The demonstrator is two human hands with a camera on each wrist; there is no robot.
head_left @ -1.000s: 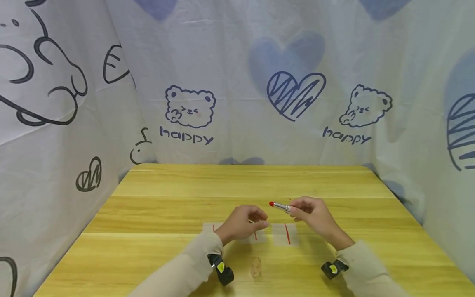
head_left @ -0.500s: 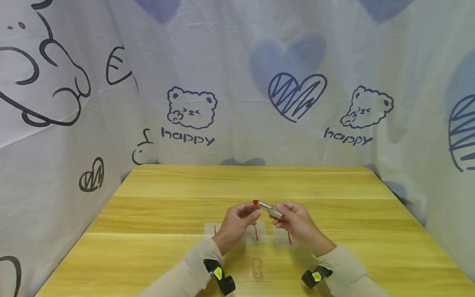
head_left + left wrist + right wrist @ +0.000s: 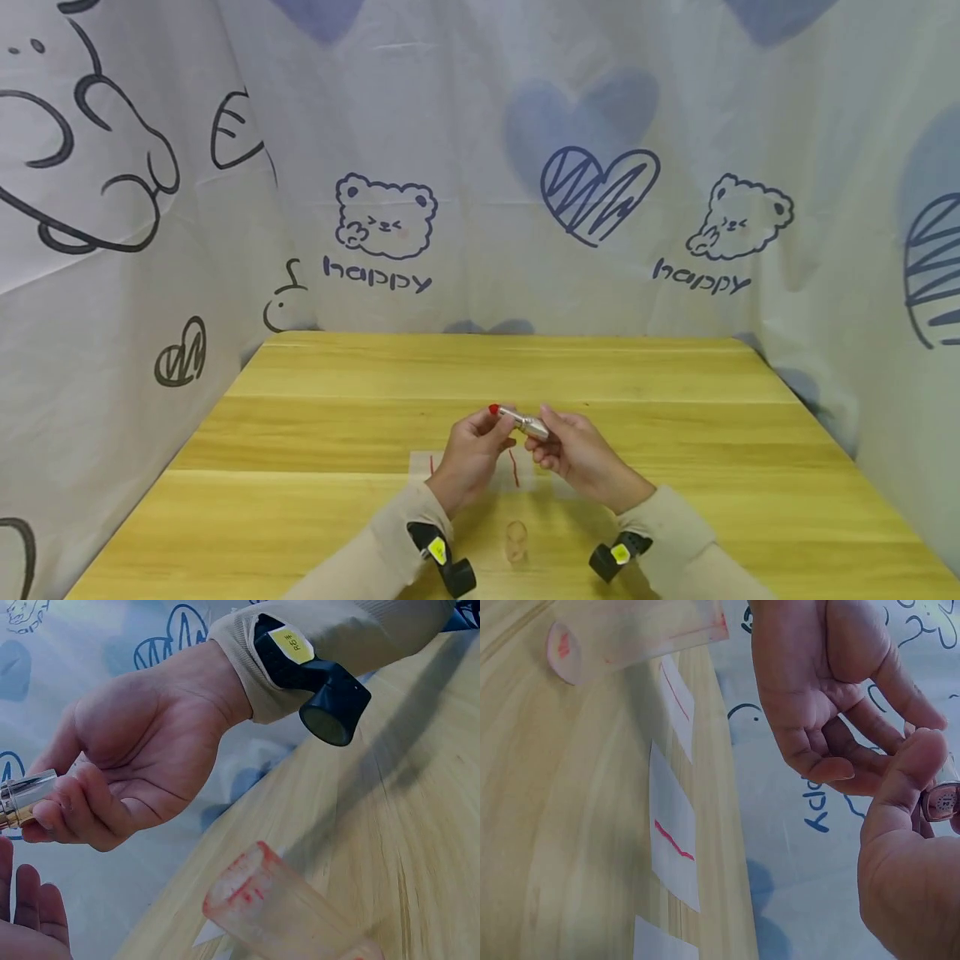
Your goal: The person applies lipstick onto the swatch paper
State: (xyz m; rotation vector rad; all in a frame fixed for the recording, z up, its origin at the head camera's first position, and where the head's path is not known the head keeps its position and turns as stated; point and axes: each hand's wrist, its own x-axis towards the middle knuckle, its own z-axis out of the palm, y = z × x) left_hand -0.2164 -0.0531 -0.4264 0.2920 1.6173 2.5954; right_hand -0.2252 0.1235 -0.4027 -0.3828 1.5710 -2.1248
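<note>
A silver lipstick (image 3: 534, 428) with a red tip is up above the table, between both hands, tip toward the left. My left hand (image 3: 468, 457) pinches its metal tube close to the red end, thumb on the near side. At the base end, my right hand (image 3: 588, 462) holds the lipstick between thumb and fingers; the right wrist view shows the round label on the base between them. Below the hands, a clear cap (image 3: 517, 543) stands upright on the table, with red smears inside it in the left wrist view.
Behind the cap, white paper pieces lie in a row on the wooden table (image 3: 300, 517). One paper (image 3: 673, 825) bears a red stroke. The left hand partly covers another paper (image 3: 422, 461). A printed cloth (image 3: 480, 250) hangs around the table's back and sides.
My right hand has brought the lipstick leftward to my left hand, which has gone from empty to pinching the tube. The cap stays put.
</note>
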